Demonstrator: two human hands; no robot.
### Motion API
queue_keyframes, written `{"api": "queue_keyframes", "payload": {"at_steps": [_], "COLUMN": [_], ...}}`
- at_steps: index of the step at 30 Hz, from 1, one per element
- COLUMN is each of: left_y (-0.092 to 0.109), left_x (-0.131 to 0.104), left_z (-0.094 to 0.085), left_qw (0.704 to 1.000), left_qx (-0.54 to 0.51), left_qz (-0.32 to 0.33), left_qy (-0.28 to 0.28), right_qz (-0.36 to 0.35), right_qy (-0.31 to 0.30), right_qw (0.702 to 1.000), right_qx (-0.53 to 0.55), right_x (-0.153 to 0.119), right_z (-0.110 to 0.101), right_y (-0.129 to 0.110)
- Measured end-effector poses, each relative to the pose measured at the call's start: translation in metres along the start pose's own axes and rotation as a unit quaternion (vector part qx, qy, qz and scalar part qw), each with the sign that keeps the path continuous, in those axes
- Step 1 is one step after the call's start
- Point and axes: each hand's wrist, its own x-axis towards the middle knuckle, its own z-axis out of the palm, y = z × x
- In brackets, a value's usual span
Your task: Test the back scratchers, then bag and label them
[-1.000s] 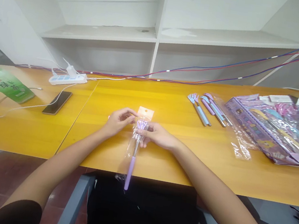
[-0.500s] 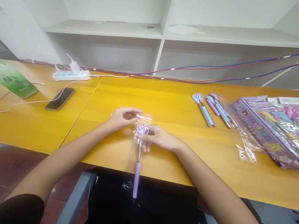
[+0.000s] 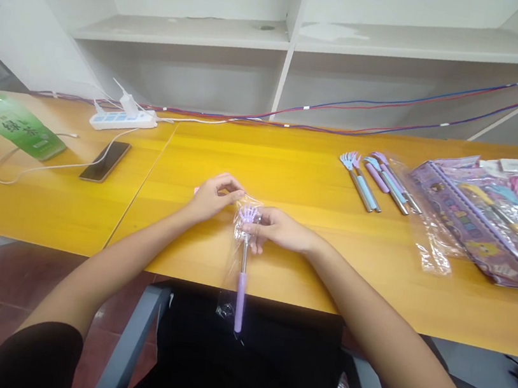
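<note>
A purple back scratcher (image 3: 240, 300) with a hand-shaped head and a metal shaft lies inside a clear plastic bag (image 3: 231, 273). Its handle points toward me and reaches past the table's front edge. My right hand (image 3: 278, 229) pinches the scratcher's head through the plastic, thumb on top. At the bag's top end, my left hand (image 3: 217, 196) has its thumb and fingertips closed on the plastic. A small pink bit shows behind the left hand, too hidden to name.
Several back scratchers (image 3: 361, 183) lie to the right, beside loose clear bags (image 3: 431, 250). A purple patterned pouch (image 3: 472, 217) holds more wrapped scratchers. Leftward are a green bottle (image 3: 13, 124), a phone (image 3: 105, 161) and a power strip (image 3: 125, 119). Cables (image 3: 339, 106) run along the back.
My left hand's fingers have closed on the bag's top edge, which now pulls toward the left. My right hand keeps its hold on the head. The view has tilted slightly.
</note>
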Motion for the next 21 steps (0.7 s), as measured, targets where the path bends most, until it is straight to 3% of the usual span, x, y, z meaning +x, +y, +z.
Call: {"api": "queue_keyframes", "payload": {"at_steps": [3,6,14,18,21], "left_y": [0.000,-0.003,-0.005,0.001,0.001], "left_x": [0.000,0.001,0.001,-0.004,-0.009], "left_z": [0.002,0.001,0.000,0.002,0.005], "left_qw": [0.997,0.990,0.986,0.987,0.994], "left_qx": [-0.071,-0.117,-0.140,-0.154,-0.103], "left_qz": [-0.041,-0.075,-0.071,-0.048,-0.019], "left_qy": [-0.005,0.025,0.062,0.029,-0.042], "right_qz": [0.009,0.025,0.028,-0.004,-0.021], "right_qy": [-0.018,-0.045,-0.045,-0.004,0.014], "right_qw": [1.000,0.999,0.999,1.000,1.000], "right_qx": [-0.004,-0.012,-0.005,-0.001,0.001], "right_x": [0.000,0.001,0.002,0.004,0.006], "right_z": [0.002,0.004,0.006,0.004,0.000], "right_y": [0.002,0.005,0.004,0.003,0.006]}}
